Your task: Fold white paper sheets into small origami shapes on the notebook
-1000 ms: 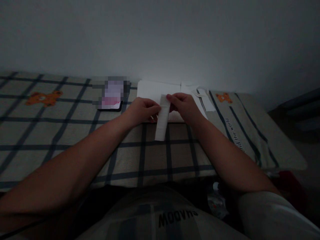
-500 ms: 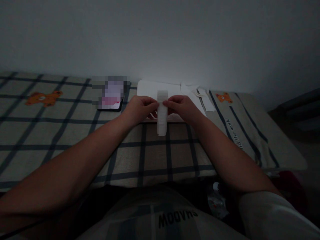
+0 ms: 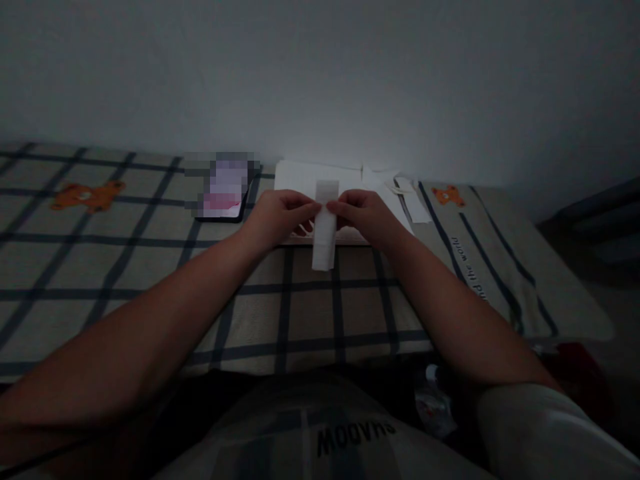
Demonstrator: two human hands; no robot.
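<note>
A narrow folded strip of white paper (image 3: 325, 240) stands lengthwise between my hands, its lower end hanging over the near edge of a white pad or notebook (image 3: 305, 175). My left hand (image 3: 285, 212) pinches the strip's left edge between thumb and fingers. On the opposite edge, my right hand (image 3: 361, 210) pinches it at about the same height. Faint crosswise lines show on the strip. Both hands are above the white pad, partly covering it. Whether the strip has several layers is hard to make out in the dim light.
A phone (image 3: 225, 190), partly blurred out, lies left of the pad. Scraps of white paper (image 3: 415, 203) lie at the pad's right, with a thin dark object beside them. A checked cloth (image 3: 310, 310) covers the table against the wall. Below the edge is a clear plastic bottle (image 3: 434, 403).
The paper strip has tilted slightly, its top shifting right and its lower end a little left. Both hands keep their pinch and have hardly moved.
</note>
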